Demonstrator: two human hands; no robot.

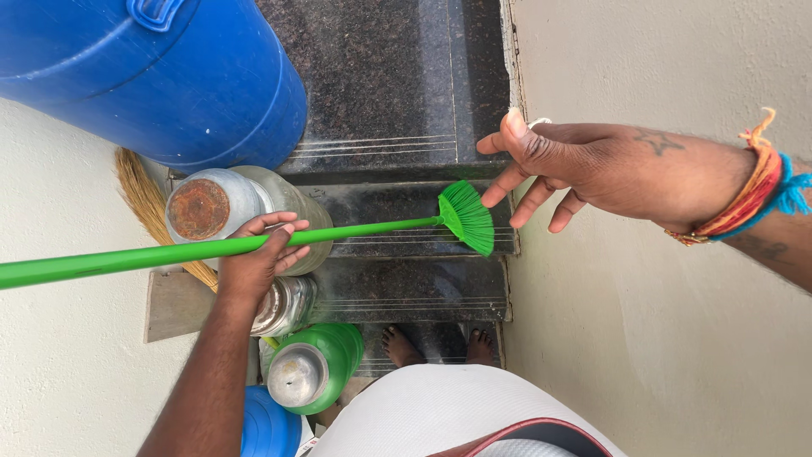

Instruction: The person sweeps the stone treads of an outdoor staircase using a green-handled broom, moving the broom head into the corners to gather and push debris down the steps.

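a big blue plastic drum [161,76] stood at the upper left edge of the dark granite stairs [397,85]. the left hand [258,258] was clamped on the long green plastic broom [169,252], its bristle head lying on a step beside the right wall. the right hand [584,169] hovered open above that head, fingers spread, holding nothing

Broom [254,244] handle cut off at left edge. Blue drum [152,76] cropped top and left. Straw broom [148,199] mostly hidden behind jar [228,207]. Near blue container [269,427] cut by bottom edge, partly behind left hand's [258,258] forearm.
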